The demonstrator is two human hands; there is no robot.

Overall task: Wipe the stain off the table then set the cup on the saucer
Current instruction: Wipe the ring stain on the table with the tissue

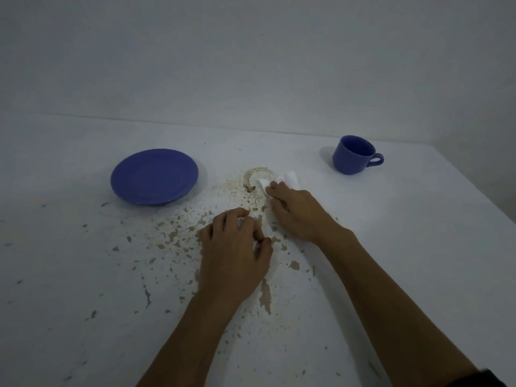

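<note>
A brown ring-shaped stain [252, 177] marks the white table [391, 233] between a blue saucer [154, 177] on the left and a blue cup [354, 155] upright at the back right, handle to the right. My right hand [296, 210] presses a white tissue [282, 181] flat on the stain's right side. My left hand [234, 252] rests on the table nearer to me, fingers curled, with a bit of white showing under them; what it is I cannot tell.
Brown flecks and chipped patches [178, 236] are scattered over the table's middle and near side. A plain wall [251, 51] rises behind the table's far edge. The table's right edge runs diagonally past the cup.
</note>
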